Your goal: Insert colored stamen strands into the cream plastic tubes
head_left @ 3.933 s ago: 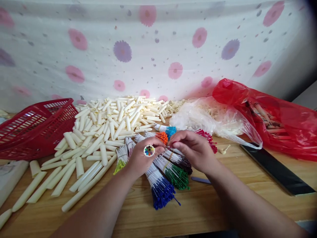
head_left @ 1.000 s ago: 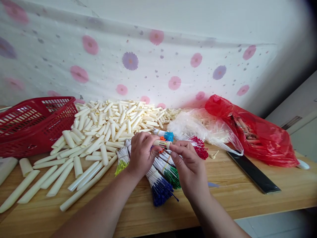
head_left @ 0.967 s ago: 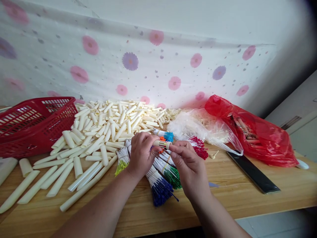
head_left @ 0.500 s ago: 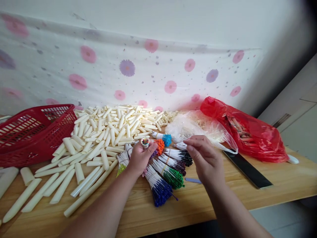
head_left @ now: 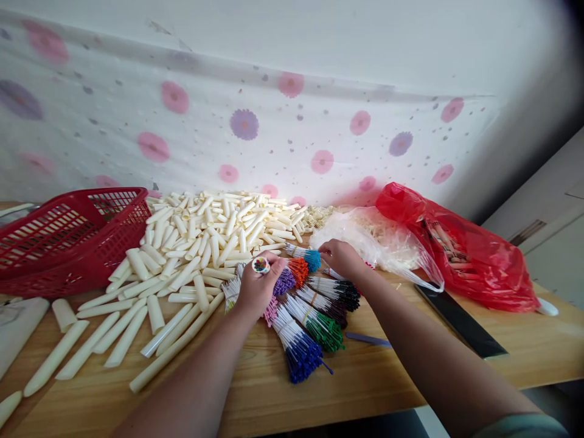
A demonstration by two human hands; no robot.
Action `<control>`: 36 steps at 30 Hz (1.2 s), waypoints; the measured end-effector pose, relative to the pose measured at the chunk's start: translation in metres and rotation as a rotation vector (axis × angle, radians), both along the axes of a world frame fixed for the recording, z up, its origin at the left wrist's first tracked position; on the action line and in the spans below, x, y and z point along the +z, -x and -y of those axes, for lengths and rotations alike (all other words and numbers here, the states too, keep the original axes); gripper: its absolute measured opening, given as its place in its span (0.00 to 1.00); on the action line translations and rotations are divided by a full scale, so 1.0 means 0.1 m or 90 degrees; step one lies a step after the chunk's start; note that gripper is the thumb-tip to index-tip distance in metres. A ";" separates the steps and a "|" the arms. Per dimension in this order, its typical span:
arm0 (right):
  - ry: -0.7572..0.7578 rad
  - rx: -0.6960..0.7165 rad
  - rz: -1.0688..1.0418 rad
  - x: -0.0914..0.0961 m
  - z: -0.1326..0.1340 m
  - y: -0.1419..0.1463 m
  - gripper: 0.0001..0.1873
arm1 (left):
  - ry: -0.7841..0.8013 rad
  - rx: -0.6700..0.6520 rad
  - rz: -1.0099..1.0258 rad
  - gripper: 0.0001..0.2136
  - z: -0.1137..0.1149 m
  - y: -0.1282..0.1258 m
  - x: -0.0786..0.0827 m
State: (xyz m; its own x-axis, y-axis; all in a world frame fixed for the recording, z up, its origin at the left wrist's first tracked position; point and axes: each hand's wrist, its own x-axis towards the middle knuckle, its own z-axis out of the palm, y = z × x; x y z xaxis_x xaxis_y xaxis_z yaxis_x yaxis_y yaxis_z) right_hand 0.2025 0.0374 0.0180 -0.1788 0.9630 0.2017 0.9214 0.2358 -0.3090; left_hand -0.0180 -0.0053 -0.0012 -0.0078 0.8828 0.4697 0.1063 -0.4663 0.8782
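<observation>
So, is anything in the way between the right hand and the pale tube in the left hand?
Nothing visible covers the colourful end of the tube. Between it and the right hand, in this view, are the thumb of the left hand and, on the table, the light-blue bundle and orange bundle.

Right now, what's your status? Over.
Left hand holding pale tube, multicoloured end showing. Right hand beside turquoise-tipped bundle, grip unclear. Orange-tipped bundle between hands.
</observation>
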 end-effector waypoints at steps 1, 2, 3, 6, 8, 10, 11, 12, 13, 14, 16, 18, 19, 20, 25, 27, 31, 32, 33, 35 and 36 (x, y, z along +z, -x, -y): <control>0.003 -0.006 0.005 0.02 -0.02 -0.01 0.12 | -0.007 -0.017 -0.026 0.11 0.01 0.01 0.01; 0.008 -0.015 0.008 0.04 -0.02 -0.05 0.12 | -0.013 -0.026 -0.045 0.11 0.02 0.01 0.01; 0.016 -0.028 0.013 0.07 -0.02 -0.11 0.11 | -0.017 -0.029 -0.058 0.11 0.02 0.01 0.02; 0.046 -0.093 0.031 0.20 0.02 -0.45 0.10 | -0.016 -0.023 -0.080 0.11 0.03 0.02 0.02; 0.049 -0.146 0.035 0.27 0.05 -0.72 0.11 | -0.011 -0.025 -0.082 0.12 0.03 0.01 0.01; 0.040 -0.174 0.032 0.32 0.06 -0.90 0.12 | -0.009 -0.033 -0.087 0.12 0.03 0.01 0.00; 0.038 -0.174 0.031 0.32 0.05 -0.95 0.13 | -0.011 -0.038 -0.092 0.12 0.02 0.00 0.00; 0.039 -0.165 0.031 0.32 0.03 -0.96 0.14 | -0.014 -0.042 -0.100 0.11 0.02 0.00 0.00; 0.044 -0.151 0.034 0.30 0.00 -0.95 0.14 | -0.020 -0.048 -0.108 0.11 0.02 -0.01 0.00; 0.052 -0.135 0.041 0.27 -0.04 -0.92 0.15 | -0.028 -0.053 -0.114 0.10 0.02 -0.01 0.00; 0.067 -0.106 0.065 0.20 -0.13 -0.82 0.15 | -0.044 -0.055 -0.115 0.10 0.02 -0.02 0.00; 0.079 -0.083 0.100 0.12 -0.21 -0.72 0.14 | -0.053 -0.050 -0.110 0.09 0.02 -0.02 0.00; 0.084 -0.072 0.121 0.08 -0.25 -0.69 0.13 | -0.055 -0.045 -0.108 0.09 0.02 -0.03 0.00; 0.091 -0.061 0.143 0.05 -0.29 -0.66 0.11 | -0.055 -0.042 -0.107 0.09 0.02 -0.03 0.00; 0.148 -0.002 0.257 -0.14 -0.44 -0.65 0.14 | -0.050 -0.033 -0.112 0.09 0.01 -0.04 0.01; 0.168 0.016 0.292 -0.21 -0.50 -0.66 0.15 | -0.048 -0.036 -0.114 0.10 0.01 -0.04 0.01; 0.185 0.006 0.319 -0.32 -0.59 -0.64 0.16 | -0.039 -0.044 -0.129 0.10 0.03 -0.05 0.02; 0.185 -0.005 0.317 -0.33 -0.60 -0.63 0.16 | -0.039 -0.042 -0.133 0.10 0.03 -0.04 0.02; 0.184 -0.016 0.313 -0.34 -0.61 -0.62 0.16 | -0.039 -0.039 -0.138 0.10 0.03 -0.04 0.02; 0.179 -0.034 0.293 -0.35 -0.61 -0.58 0.16 | -0.040 -0.028 -0.150 0.10 0.03 -0.03 0.02; 0.173 -0.038 0.278 -0.35 -0.60 -0.57 0.16 | -0.040 -0.022 -0.158 0.10 0.02 -0.02 0.02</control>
State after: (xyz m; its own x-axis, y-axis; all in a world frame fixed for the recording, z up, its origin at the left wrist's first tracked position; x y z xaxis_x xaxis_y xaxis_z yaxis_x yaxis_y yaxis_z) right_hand 0.2594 0.0974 -0.0167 -0.1331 0.9815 -0.1373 0.9876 0.1429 0.0643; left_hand -0.0158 -0.0077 0.0004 0.1441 0.8497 0.5072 0.2979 -0.5260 0.7966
